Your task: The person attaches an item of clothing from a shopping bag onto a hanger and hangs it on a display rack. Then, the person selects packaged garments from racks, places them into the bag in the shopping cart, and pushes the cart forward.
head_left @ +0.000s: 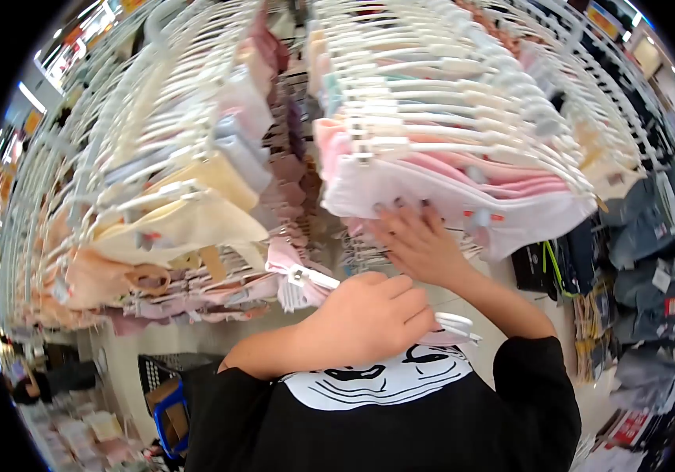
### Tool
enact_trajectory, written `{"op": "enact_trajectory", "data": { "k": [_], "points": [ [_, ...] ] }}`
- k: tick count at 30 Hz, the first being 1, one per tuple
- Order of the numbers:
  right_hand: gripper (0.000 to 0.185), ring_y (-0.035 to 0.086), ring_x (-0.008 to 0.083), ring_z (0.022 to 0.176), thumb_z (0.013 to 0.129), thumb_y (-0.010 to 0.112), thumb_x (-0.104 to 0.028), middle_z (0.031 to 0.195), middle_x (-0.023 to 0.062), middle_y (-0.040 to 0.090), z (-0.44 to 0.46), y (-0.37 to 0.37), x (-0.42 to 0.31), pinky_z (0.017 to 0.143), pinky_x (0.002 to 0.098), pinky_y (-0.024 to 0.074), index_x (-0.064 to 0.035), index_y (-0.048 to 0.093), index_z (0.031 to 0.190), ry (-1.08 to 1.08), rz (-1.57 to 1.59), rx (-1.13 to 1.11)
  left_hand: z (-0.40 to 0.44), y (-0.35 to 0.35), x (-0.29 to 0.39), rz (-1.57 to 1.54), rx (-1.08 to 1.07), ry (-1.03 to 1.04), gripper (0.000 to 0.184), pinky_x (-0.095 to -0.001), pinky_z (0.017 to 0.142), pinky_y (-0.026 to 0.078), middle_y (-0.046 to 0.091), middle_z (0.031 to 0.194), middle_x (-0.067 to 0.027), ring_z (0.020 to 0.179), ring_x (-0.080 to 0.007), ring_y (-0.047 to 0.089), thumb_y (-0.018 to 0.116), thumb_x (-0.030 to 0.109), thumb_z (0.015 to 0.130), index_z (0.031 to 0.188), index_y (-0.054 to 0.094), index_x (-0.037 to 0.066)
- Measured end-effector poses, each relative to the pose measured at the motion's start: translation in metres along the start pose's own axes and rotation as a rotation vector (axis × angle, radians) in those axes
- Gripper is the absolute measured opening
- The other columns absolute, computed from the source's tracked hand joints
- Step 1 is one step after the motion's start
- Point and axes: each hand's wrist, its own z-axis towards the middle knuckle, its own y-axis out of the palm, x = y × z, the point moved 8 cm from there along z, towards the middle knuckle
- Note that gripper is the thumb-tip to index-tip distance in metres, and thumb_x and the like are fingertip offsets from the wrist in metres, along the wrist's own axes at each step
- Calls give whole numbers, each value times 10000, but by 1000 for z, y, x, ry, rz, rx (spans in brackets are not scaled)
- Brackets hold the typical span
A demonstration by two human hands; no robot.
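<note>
My left hand (373, 316) is closed in a fist around a white clothes hanger (318, 277). A small pink garment (284, 256) with a white label is clipped at its left end, and white plastic loops (455, 324) stick out on the fist's other side. My right hand (424, 245) reaches up to the front of the rack. Its fingers are spread and lie against a white garment (400, 189) with a small red print, the front one in a row of clipped clothes. Pink garments (502, 182) hang right behind it.
On the left, another hanger row carries cream garments (188, 228). Grey-blue clothes (640, 228) line the right side. A dark basket with a blue handle (166, 417) stands low on the left. At the far left is a person in dark clothes (58, 381).
</note>
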Motion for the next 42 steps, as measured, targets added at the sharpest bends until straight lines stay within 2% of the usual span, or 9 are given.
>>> {"op": "enact_trajectory", "data": {
  "k": [6, 12, 14, 20, 29, 33, 35, 37, 42],
  "points": [
    [496, 395, 223, 1214, 806, 501, -193, 1332, 72, 408, -12, -14, -13, 1039, 440, 238, -123, 419, 1290, 78, 515, -158, 51, -10, 31, 96, 235, 217, 160, -244, 430, 327, 539, 693, -10, 541, -118, 481, 684, 171, 658, 732, 597, 58],
    [404, 503, 232, 1104, 763, 575, -159, 1204, 70, 522, -39, 0, -27, 905, 414, 412, -124, 547, 1164, 204, 1071, -18, 109, -38, -13, 176, 484, 26, 98, -276, 425, 391, 574, 623, -31, 495, -160, 527, 693, 73, 678, 722, 608, 50],
    [326, 582, 241, 897, 740, 605, -123, 993, 78, 591, -45, -7, -29, 707, 358, 495, -93, 586, 1065, 166, 925, 11, 118, -43, -28, 232, 571, -45, 100, -274, 427, 403, 579, 609, -33, 491, -163, 535, 702, 67, 688, 713, 606, 52],
    [207, 576, 267, 639, 786, 537, -173, 685, 66, 578, -69, 20, -48, 549, 392, 465, -101, 608, 967, 237, 946, -166, 119, -45, -54, 184, 663, -235, 201, -310, 416, 383, 502, 586, -23, 490, -203, 517, 671, 173, 723, 654, 501, 92],
    [192, 582, 286, 653, 803, 547, -188, 731, 85, 602, -66, 24, -53, 591, 399, 466, -116, 616, 966, 253, 970, -224, 120, -39, -59, 299, 584, -215, 210, -299, 424, 364, 509, 571, -37, 480, -196, 497, 685, 140, 718, 626, 510, 66],
    [202, 585, 265, 647, 778, 573, -153, 721, 63, 601, -51, 7, -36, 588, 388, 470, -109, 619, 970, 276, 951, -129, 117, -33, -49, 410, 462, -170, 144, -312, 606, 398, 537, 693, -29, 675, -202, 526, 649, 131, 696, 670, 518, 76],
    [197, 588, 264, 651, 764, 578, -126, 730, 61, 604, -41, -13, -22, 589, 375, 477, -94, 621, 953, 278, 927, -12, 112, -31, -41, 435, 554, -87, 100, -314, 626, 382, 488, 687, -47, 692, -198, 483, 572, 124, 649, 710, 519, 65],
    [222, 595, 272, 667, 709, 598, -51, 757, 75, 616, -34, -36, -7, 589, 348, 484, -63, 624, 929, 275, 921, 184, 108, -27, -32, 467, 568, -70, 155, -328, 694, 379, 486, 735, -68, 753, -201, 464, 540, 127, 633, 762, 546, 40],
    [260, 606, 288, 706, 639, 615, 16, 814, 104, 625, -34, -49, 13, 601, 342, 476, -39, 612, 893, 377, 956, 250, 88, -31, -27, 517, 556, -134, 252, -379, 849, 382, 561, 959, -77, 935, -227, 512, 550, 145, 670, 892, 603, 38]
  ]
}}
